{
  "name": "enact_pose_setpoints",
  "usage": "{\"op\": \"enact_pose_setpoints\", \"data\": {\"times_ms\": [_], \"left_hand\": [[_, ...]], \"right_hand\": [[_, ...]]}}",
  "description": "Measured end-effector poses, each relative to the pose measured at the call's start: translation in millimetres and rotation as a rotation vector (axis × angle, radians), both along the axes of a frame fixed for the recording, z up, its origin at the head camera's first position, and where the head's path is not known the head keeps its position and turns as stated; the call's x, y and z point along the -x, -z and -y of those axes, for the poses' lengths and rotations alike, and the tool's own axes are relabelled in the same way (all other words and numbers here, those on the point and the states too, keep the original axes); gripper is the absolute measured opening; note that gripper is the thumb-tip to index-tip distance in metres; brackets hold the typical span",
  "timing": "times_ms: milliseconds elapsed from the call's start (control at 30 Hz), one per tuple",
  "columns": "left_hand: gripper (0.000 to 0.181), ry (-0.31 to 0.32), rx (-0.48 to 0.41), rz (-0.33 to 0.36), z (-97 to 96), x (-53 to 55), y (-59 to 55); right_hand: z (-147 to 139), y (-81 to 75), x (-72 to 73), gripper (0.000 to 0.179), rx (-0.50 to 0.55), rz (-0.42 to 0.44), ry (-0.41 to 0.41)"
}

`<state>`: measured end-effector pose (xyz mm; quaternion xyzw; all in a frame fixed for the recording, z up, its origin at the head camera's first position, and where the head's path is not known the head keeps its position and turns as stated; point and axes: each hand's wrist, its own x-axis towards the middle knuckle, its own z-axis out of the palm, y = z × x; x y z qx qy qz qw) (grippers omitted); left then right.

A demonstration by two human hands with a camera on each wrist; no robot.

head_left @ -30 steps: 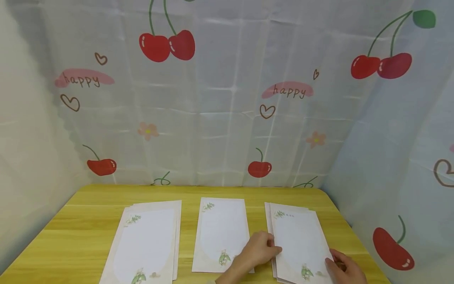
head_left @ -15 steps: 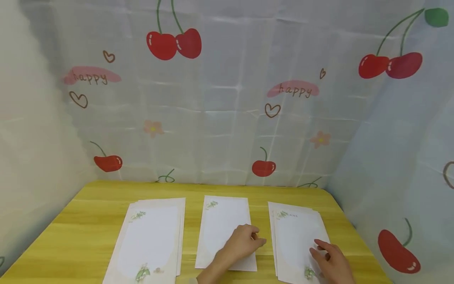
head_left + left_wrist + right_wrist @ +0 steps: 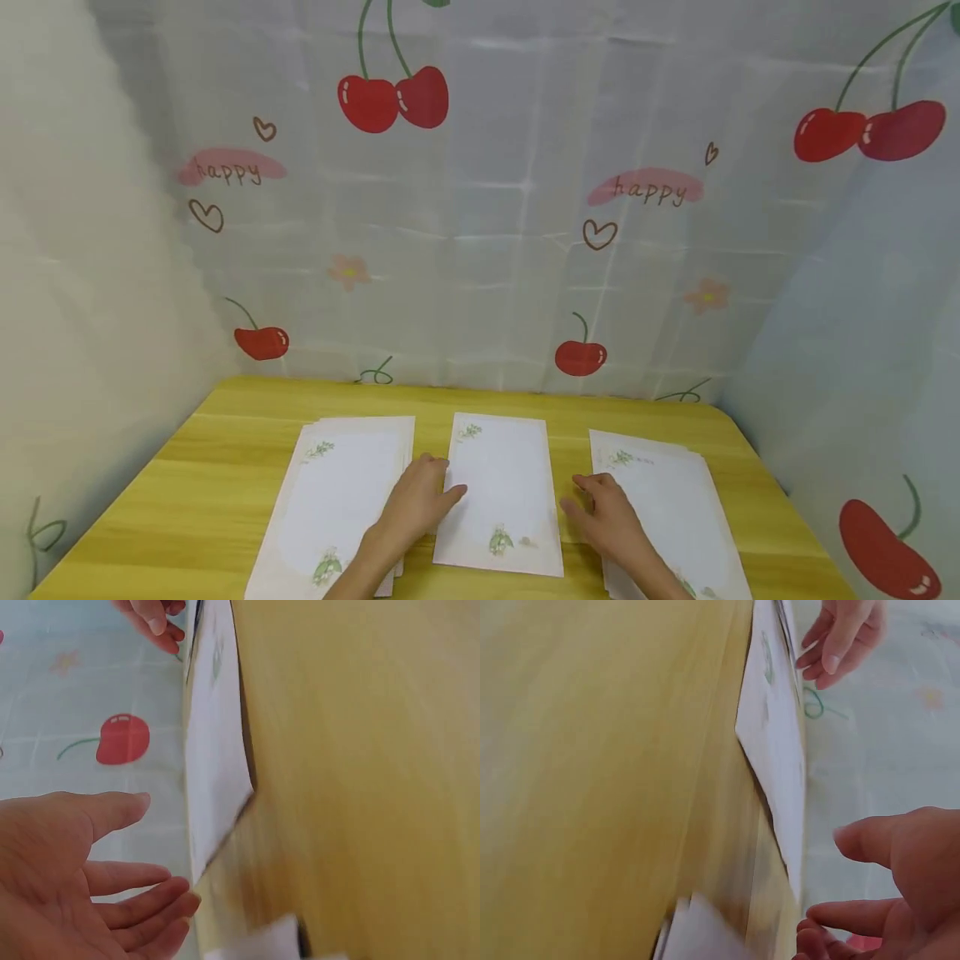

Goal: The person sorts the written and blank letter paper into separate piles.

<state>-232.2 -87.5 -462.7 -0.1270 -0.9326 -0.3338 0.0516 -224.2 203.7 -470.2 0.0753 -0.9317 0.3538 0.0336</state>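
Between my two hands a white sheet of paper (image 3: 498, 492) with green floral corners lies on the wooden table. My left hand (image 3: 416, 500) hovers by its left edge, thumb apart from the fingers, holding nothing. On the other side my right hand (image 3: 607, 517) stands near the sheet's right edge, also without anything in it. A left stack of matching sheets (image 3: 337, 492) is partly hidden under my left hand and forearm. Behind my right hand lies the right stack of sheets (image 3: 675, 500). The left wrist view shows the left palm (image 3: 45, 862) with parted fingers.
The yellow wood-grain table (image 3: 180, 492) carries all the paper. A pale curtain (image 3: 480, 208) printed with cherries and hearts hangs along the table's back edge, and more such cloth borders both sides.
Both hands have left the right stack and moved leftward, to either side of the middle sheet. The head view has turned slightly left.
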Motion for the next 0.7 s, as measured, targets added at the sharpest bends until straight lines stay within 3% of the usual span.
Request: {"op": "enact_pose_setpoints", "data": {"times_ms": [167, 233, 433, 700], "left_hand": [[0.028, -0.062, 0.092, -0.057, 14.4, -5.9, 2.3], [0.028, -0.075, 0.122, -0.066, 15.8, -7.9, 4.5], [0.041, -0.044, 0.157, -0.070, 13.0, -10.2, 11.2], [0.042, -0.022, 0.169, -0.087, 5.6, -10.6, 12.7]], "right_hand": [[22.6, 3.2, 8.8, 0.058, -0.097, 0.043, -0.039], [27.3, 3.1, 10.4, 0.063, -0.131, 0.047, -0.040], [31.8, 2.1, 10.2, 0.063, -0.182, 0.040, -0.027], [40.5, 4.6, 7.5, 0.067, -0.170, 0.031, -0.034]]}}
